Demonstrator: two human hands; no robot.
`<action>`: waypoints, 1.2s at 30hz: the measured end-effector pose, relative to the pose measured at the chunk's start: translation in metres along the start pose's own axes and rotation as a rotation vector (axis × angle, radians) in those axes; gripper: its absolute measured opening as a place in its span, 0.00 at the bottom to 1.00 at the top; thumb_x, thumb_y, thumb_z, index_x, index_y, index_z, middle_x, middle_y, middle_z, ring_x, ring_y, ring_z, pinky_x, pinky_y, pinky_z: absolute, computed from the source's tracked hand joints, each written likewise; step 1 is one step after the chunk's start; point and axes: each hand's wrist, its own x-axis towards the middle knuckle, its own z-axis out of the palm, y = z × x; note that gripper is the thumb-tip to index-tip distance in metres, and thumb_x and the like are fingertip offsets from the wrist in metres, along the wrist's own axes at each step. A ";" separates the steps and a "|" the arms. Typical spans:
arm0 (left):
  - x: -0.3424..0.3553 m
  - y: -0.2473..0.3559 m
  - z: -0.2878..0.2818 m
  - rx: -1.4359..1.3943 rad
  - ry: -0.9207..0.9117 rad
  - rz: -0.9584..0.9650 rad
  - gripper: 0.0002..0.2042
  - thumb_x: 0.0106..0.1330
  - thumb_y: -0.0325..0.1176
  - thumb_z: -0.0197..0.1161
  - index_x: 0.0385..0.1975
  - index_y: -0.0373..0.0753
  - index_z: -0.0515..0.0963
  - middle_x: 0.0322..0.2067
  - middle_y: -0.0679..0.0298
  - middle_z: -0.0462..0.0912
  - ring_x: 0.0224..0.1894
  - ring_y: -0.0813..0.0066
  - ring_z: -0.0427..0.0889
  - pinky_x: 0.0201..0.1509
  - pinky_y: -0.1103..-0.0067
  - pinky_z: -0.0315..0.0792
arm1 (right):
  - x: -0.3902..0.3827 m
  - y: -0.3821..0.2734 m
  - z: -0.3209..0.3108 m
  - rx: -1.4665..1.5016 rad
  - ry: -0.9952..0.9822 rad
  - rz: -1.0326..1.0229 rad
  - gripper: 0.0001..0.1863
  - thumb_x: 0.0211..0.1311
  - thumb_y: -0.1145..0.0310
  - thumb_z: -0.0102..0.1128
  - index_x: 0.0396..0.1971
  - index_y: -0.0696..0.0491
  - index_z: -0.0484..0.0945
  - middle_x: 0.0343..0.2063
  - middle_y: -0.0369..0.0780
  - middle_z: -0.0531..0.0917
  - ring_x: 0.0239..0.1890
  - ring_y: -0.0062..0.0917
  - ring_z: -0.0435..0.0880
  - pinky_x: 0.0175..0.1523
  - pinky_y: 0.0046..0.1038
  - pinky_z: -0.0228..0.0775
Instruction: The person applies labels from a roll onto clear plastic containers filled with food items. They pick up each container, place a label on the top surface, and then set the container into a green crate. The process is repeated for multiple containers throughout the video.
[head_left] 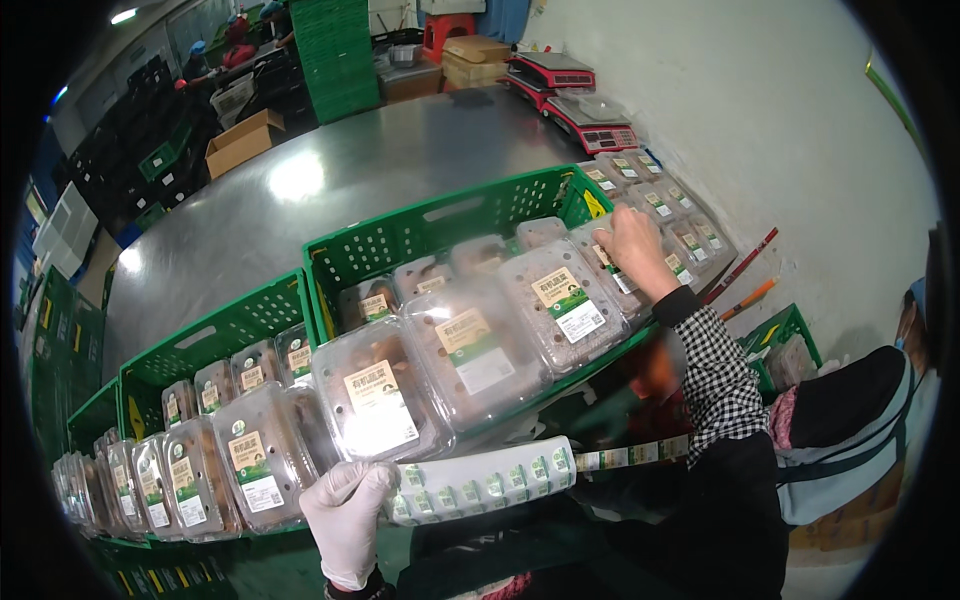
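My left hand (347, 515), in a white glove, pinches the end of a white backing strip (480, 478) with rows of small green stickers, below the front packages. My bare right hand (632, 245), in a checked sleeve, is closed at the top of a clear labelled package (610, 290) at the right end of the green crate (440, 220); I cannot make out what is between its fingertips. Beside it stand more perforated clear packages (565, 310) with cream-and-green labels. Another label strip (630, 458) lies behind the sticker strip.
Crates (210, 340) of similar packages line the left. A steel table (400, 150) lies behind, with red scales (590, 125), a cardboard box (240, 140) and stacked green crates (330, 60). Small packages (655, 205) stand by the white wall. Other people (240, 50) are in the background.
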 end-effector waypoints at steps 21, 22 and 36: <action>-0.003 0.000 -0.037 -0.027 -0.100 0.014 0.04 0.57 0.23 0.67 0.30 0.28 0.84 0.22 0.66 0.81 0.22 0.86 0.74 0.26 0.88 0.68 | -0.062 -0.108 -0.026 0.542 -0.294 -0.175 0.10 0.53 0.73 0.62 0.33 0.59 0.71 0.23 0.38 0.75 0.23 0.20 0.76 0.30 0.24 0.69; -0.003 0.001 -0.039 -0.018 -0.109 0.004 0.04 0.57 0.23 0.67 0.30 0.28 0.84 0.22 0.66 0.81 0.22 0.86 0.74 0.26 0.88 0.68 | -0.066 -0.125 -0.030 0.717 -0.388 -0.122 0.10 0.54 0.73 0.61 0.33 0.59 0.72 0.22 0.37 0.75 0.24 0.18 0.75 0.30 0.23 0.69; -0.018 -0.007 -0.079 -0.035 -0.222 -0.016 0.04 0.56 0.24 0.69 0.30 0.31 0.85 0.22 0.67 0.81 0.24 0.87 0.75 0.28 0.88 0.69 | -0.118 -0.201 0.002 -0.078 0.036 -0.626 0.11 0.48 0.82 0.52 0.35 0.60 0.68 0.42 0.47 0.71 0.42 0.41 0.75 0.39 0.36 0.74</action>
